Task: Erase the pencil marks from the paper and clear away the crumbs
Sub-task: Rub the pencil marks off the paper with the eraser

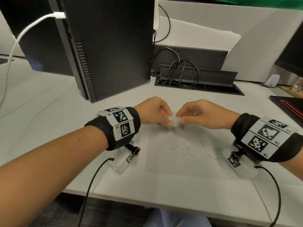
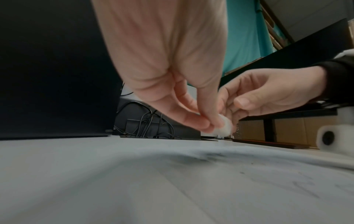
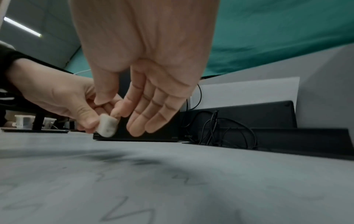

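Observation:
A white sheet of paper (image 1: pixel 180 159) lies on the grey desk, with several zigzag pencil marks (image 1: pixel 182 148) across it. Just above its far edge, my left hand (image 1: pixel 167 122) pinches a small white eraser (image 1: pixel 175 122) between thumb and fingertips; the left wrist view shows the same eraser (image 2: pixel 224 126) clear of the surface. My right hand (image 1: pixel 180 117) meets it from the right. In the right wrist view its fingers (image 3: pixel 145 121) are nearly straight, the index tip touches the eraser (image 3: pixel 107 127), and the thumb sits above it. I see no crumbs.
A black computer tower (image 1: pixel 106 46) stands behind the hands, with a white cable (image 1: pixel 16 41) plugged in at its left. A black cable tray (image 1: pixel 196 79) full of wires lies behind the paper. A black item with a red line (image 1: pixel 288 104) lies at the right.

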Demonstrator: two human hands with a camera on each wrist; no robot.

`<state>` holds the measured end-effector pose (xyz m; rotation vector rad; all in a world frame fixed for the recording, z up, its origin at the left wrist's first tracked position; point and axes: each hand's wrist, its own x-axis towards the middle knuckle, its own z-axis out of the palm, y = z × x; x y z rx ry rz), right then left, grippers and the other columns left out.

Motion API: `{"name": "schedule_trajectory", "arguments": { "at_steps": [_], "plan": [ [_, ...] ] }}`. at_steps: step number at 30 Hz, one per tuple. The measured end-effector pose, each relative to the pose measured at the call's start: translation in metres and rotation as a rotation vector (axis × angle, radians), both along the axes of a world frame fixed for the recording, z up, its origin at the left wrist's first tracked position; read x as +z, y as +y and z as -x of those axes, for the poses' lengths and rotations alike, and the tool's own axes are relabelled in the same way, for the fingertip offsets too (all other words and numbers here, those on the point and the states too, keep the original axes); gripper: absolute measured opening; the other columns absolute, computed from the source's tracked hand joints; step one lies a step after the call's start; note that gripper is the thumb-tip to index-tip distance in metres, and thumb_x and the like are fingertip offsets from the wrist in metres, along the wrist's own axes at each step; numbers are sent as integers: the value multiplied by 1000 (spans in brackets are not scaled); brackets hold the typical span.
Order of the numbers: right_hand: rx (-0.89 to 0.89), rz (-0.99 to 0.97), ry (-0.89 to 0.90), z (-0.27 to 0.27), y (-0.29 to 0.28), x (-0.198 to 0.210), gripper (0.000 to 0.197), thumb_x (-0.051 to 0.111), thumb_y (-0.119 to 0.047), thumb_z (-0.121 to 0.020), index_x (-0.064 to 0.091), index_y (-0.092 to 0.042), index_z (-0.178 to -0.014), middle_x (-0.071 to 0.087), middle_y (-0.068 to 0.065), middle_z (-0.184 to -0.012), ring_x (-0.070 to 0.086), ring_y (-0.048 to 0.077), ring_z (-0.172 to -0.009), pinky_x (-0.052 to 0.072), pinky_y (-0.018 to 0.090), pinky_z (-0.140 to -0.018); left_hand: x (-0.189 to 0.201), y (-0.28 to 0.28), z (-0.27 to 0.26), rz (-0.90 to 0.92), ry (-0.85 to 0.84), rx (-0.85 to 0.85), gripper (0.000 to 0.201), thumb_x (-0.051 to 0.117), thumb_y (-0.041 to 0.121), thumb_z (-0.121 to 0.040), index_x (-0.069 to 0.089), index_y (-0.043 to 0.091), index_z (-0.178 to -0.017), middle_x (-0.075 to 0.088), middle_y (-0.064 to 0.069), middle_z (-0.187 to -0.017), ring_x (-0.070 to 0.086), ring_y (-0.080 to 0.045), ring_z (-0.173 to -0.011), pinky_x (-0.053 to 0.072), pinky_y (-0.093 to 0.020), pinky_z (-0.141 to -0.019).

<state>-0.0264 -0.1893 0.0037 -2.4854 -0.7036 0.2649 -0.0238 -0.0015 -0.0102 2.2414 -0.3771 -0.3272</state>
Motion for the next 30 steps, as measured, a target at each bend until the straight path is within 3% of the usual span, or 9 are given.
{"name": "schedule_trajectory", "arguments": {
  "at_steps": [2,5,7,9,11,15,22,26,30],
  "plan": [
    [2,-57,30,1,4,-6,17,69,-22,-81,67,-13,-96,71,3,-89,64,5,-75,51,16,-76,-2,-3,-1,31,33,-12,29,77,7,-75,53,18,-87,66,2,-76,63,-12,-68,54,-23,-73],
    [-16,-4,-4,-3,8,-10,7,69,-15,-81,68,-12,-88,70,2,-81,58,-4,-60,48,7,-64,-3,-2,-3,3,53,12,38,74,8,-77,51,10,-108,67,-1,-87,63,-13,-74,53,-22,-74],
    [-45,85,-39,-8,7,-9,3,67,-12,-82,68,-15,-84,66,-3,-75,57,-3,-57,44,5,-59,-4,2,-4,-173,3,32,55,75,17,-78,46,11,-125,62,-2,-109,60,-15,-92,47,-26,-85],
    [-65,181,-42,-13,5,-9,7,66,-12,-82,67,-18,-85,62,-8,-71,54,1,-60,42,5,-56,-4,5,-5,-461,-15,-54,74,74,33,-78,35,16,-139,42,-2,-138,47,-20,-120,39,-31,-102],
    [-71,270,-22,-17,4,-10,14,64,-11,-82,68,-18,-93,59,-8,-68,53,3,-61,41,10,-56,-5,4,-3,-690,14,-189,87,68,46,-79,23,17,-147,22,-1,-151,32,-23,-135,28,-36,-112],
    [-103,352,1,-23,4,-7,15,60,-10,-81,70,-12,-92,59,-8,-59,52,4,-52,42,13,-55,-7,-2,-2,-770,-1,-260,94,64,56,-78,15,21,-149,17,4,-153,26,-20,-138,22,-41,-112],
    [-75,272,35,-30,11,-11,9,61,-16,-86,69,-13,-90,68,5,-84,60,5,-52,47,8,-56,-10,-9,1,-797,-18,-286,100,64,62,-74,12,21,-150,15,7,-153,25,-19,-138,20,-46,-112],
    [-60,273,-27,-28,12,-14,11,67,-25,-83,69,-17,-91,65,-3,-81,56,4,-61,39,5,-55,-9,-8,2,-823,-20,-289,100,62,63,-75,12,21,-150,14,7,-154,25,-19,-138,20,-47,-112],
    [20,228,-3,-21,16,-13,9,69,-22,-81,72,-16,-87,69,-3,-75,58,5,-62,42,6,-56,-9,-8,2,-831,-15,-292,99,62,64,-75,14,21,-150,15,7,-153,26,-19,-137,23,-48,-111]
  ]
}}
